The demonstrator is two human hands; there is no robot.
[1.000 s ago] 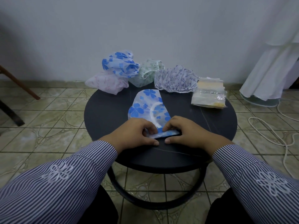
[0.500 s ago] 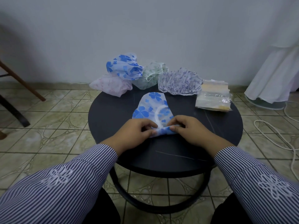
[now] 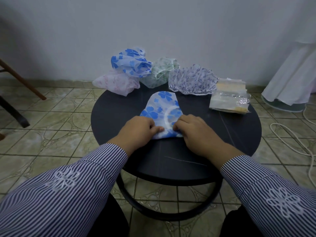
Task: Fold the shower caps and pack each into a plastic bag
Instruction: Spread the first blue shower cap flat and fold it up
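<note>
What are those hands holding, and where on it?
Both the left hand and right hand grip the blue-flowered cap by its rolled near edge.

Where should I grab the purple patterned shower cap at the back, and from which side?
Probably pinch the purple patterned shower cap by its white gathered hem along the near edge, coming from the front with the right hand. That edge faces you on the black round table, while the green cap and plastic bags crowd its sides.
</note>
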